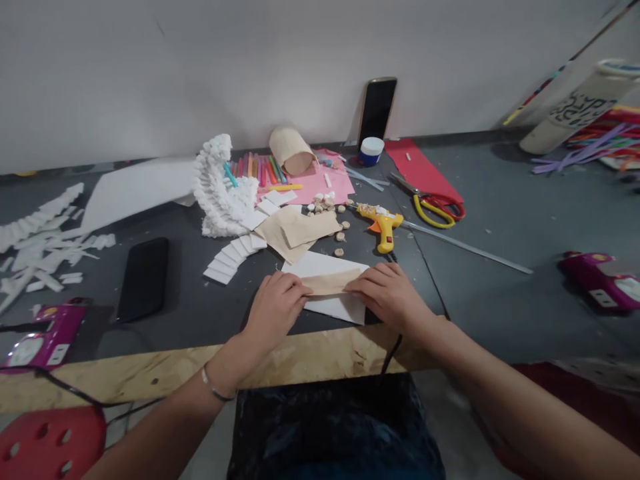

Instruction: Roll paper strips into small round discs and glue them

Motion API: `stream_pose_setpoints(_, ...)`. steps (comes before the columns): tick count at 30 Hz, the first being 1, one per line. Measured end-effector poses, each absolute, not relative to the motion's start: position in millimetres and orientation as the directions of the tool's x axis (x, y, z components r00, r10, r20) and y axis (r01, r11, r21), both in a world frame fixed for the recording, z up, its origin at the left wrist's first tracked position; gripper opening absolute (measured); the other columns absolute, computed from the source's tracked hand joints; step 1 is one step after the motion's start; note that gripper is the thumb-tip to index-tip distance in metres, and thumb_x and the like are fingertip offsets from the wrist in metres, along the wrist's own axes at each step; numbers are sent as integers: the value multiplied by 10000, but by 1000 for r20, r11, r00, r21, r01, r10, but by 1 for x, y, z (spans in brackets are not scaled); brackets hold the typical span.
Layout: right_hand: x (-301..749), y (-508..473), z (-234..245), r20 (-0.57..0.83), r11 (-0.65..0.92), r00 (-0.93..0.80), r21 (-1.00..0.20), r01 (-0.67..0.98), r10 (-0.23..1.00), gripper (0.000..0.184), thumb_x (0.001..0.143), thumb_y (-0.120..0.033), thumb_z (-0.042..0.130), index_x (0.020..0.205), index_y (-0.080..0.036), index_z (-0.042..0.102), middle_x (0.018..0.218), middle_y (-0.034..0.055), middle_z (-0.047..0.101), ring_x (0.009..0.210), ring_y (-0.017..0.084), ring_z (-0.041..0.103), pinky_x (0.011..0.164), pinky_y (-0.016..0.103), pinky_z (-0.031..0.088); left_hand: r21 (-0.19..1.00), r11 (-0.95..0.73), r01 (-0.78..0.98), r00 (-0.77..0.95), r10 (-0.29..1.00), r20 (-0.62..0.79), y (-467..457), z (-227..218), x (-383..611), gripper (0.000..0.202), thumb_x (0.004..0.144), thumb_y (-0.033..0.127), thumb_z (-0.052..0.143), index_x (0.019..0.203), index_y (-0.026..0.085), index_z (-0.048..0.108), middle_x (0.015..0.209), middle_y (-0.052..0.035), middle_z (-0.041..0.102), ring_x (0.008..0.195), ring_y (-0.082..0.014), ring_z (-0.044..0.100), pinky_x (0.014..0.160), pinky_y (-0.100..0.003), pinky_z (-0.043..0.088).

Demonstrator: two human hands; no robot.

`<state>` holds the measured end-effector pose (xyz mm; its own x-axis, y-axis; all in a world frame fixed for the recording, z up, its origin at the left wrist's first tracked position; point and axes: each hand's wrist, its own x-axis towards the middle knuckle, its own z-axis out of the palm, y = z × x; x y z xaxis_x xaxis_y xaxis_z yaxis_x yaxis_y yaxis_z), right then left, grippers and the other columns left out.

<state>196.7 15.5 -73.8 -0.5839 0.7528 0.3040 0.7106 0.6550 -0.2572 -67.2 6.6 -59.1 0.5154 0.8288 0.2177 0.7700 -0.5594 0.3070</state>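
Note:
My left hand (pixel 275 310) and my right hand (pixel 387 297) lie on the dark tabletop (pixel 200 320), near its front edge. Between them, a tan paper strip (pixel 333 282) lies across a white paper sheet (pixel 320 265). Both hands press on the strip's ends, with the fingers covering them. A bracelet circles my left wrist. Nearest to my right hand is a yellow glue gun (pixel 383 225), lying beyond it. Beyond my left hand, a curved row of white paper pieces (pixel 233 253) lies on the table.
Farther back stand a white paper-curl sculpture (pixel 220 190), a tan paper roll (pixel 293 151), and a phone (pixel 376 112). Wooden discs (pixel 325 205), a black phone (pixel 144 280), yellow-handled scissors (pixel 430 208), and a metal ruler (pixel 467 247) lie about. Wooden board (pixel 200 370) forms the front edge.

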Motion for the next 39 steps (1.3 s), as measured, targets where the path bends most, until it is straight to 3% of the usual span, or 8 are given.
stream_pose_setpoints(4,198,17,-75,270,540,-468,-404,738,841,158,934,-276,549,916,-241,702,932,55,679,862,214,538,738,356,352,429,-431,794,378,903,206,8,-60,-71,156,913,275,560,901,225,707,924,-49,650,904,-212,538,767,-367,364)
stream_pose_setpoints(9,201,27,-80,226,441,-381,-533,722,897,206,922,-342,559,828,-226,701,934,71,652,867,215,555,751,360,391,430,-335,838,295,942,159,8,-61,-69,172,910,308,560,874,232,710,917,-49,657,912,-224,539,768,-391,329)
stream_pose_setpoints(19,199,36,-82,221,360,-290,-434,826,931,294,874,-460,617,731,-211,684,871,70,661,884,250,571,694,355,345,476,-225,850,200,974,104,11,-61,-63,125,859,270,599,769,201,652,889,-29,650,929,-224,545,788,-388,316)
stream_pose_setpoints(30,210,33,-80,208,420,-371,-574,703,905,126,856,-352,655,856,-235,703,1055,72,654,1000,253,550,853,414,386,482,-219,848,198,976,94,11,-59,-63,154,875,303,594,778,205,662,895,-26,646,934,-219,546,797,-380,304)
stream_pose_setpoints(39,205,34,-77,173,368,-331,-570,735,928,197,894,-343,594,778,-211,684,1013,76,668,960,250,558,826,414,394,467,-197,862,182,980,77,12,-60,-62,193,892,325,586,757,200,644,894,-8,643,926,-204,540,796,-372,288)
